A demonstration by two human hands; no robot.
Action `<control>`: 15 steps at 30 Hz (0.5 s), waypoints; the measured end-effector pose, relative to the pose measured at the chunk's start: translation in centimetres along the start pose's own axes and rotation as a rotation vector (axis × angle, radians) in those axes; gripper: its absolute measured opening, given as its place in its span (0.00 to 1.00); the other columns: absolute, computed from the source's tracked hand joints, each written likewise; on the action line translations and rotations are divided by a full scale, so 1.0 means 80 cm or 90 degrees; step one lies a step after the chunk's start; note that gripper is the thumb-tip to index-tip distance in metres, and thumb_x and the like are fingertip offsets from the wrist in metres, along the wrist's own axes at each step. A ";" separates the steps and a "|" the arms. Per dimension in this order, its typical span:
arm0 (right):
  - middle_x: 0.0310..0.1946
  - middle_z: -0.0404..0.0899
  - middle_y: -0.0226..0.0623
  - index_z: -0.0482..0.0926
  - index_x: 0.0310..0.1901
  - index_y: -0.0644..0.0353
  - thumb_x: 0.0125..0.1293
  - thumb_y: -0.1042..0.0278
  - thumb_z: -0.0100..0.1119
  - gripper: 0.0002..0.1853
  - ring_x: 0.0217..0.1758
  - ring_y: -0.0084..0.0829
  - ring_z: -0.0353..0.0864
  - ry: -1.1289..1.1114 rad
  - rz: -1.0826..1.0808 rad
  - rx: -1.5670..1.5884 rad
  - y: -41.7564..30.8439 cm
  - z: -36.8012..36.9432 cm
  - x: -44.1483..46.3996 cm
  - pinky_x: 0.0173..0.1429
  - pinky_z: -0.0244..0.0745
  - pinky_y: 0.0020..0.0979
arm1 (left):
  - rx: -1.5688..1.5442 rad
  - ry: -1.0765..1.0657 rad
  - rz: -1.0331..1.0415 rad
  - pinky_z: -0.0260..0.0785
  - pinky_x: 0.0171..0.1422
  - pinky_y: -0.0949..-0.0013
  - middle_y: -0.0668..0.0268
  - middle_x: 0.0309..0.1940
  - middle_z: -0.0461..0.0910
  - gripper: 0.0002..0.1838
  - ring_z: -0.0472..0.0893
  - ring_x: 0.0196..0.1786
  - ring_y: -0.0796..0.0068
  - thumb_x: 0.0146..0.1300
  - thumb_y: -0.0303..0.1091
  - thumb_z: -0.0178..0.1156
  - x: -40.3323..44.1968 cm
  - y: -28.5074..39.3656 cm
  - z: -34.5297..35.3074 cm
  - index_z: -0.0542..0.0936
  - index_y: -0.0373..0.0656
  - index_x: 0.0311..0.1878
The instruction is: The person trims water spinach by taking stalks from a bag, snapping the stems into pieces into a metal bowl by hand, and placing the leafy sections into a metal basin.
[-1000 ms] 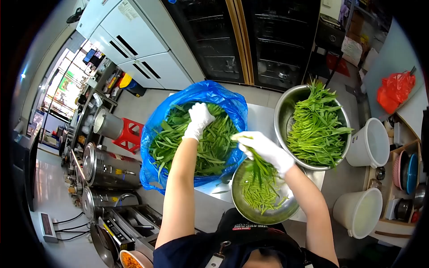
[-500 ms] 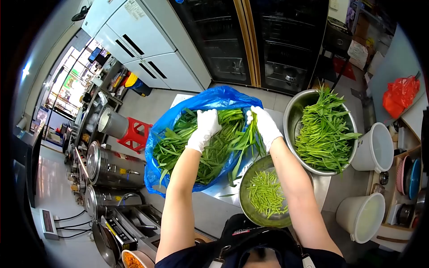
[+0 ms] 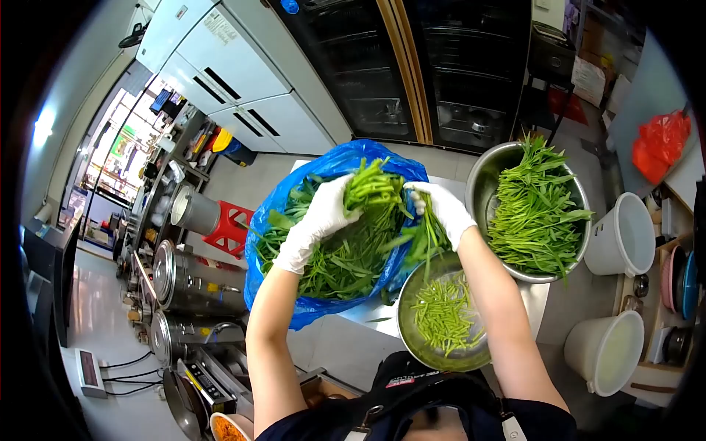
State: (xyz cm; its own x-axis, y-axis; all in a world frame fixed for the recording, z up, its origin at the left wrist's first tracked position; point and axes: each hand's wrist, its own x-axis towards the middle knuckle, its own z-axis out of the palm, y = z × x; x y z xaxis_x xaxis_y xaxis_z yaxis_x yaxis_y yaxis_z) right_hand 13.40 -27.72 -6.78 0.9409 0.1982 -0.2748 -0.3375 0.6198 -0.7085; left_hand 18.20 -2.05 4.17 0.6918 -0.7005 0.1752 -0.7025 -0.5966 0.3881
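Note:
My left hand (image 3: 328, 213), in a white glove, grips a bunch of green stems (image 3: 373, 188) over the blue plastic bag (image 3: 273, 198), which is full of leafy greens (image 3: 338, 268). My right hand (image 3: 440, 209), gloved too, is closed on a smaller bunch of greens (image 3: 428, 239) that hangs down at the bag's right edge. Below it, a metal bowl (image 3: 479, 351) holds short cut stem pieces (image 3: 443, 314). To the right stands a larger metal bowl (image 3: 476, 192) heaped with long leafy greens (image 3: 533, 213).
The bag and bowls rest on a metal table (image 3: 526, 312). Two white buckets (image 3: 624, 235) stand at the right. A red stool (image 3: 229, 229) and large steel pots (image 3: 193, 283) are on the left. Tall refrigerators (image 3: 235, 73) stand behind.
Both hands were apart, the right one near the small bowl; it moved up to the bag's edge with greens. My left hand has lifted a bunch of stems out of the pile.

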 end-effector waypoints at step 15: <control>0.22 0.70 0.25 0.75 0.36 0.58 0.64 0.60 0.67 0.13 0.19 0.18 0.66 -0.134 -0.224 -0.269 -0.054 0.147 -0.050 0.23 0.61 0.22 | -0.088 0.044 0.050 0.68 0.62 0.63 0.55 0.51 0.79 0.30 0.78 0.55 0.61 0.52 0.30 0.70 0.020 0.071 -0.081 0.70 0.38 0.58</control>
State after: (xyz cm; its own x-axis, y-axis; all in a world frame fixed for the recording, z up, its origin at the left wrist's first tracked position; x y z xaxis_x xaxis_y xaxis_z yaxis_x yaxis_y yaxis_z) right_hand 11.44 -22.23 5.05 0.9695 0.2090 0.1283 0.0543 0.3272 -0.9434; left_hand 16.41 -4.02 12.47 0.6489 -0.7117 0.2692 -0.7281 -0.4781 0.4912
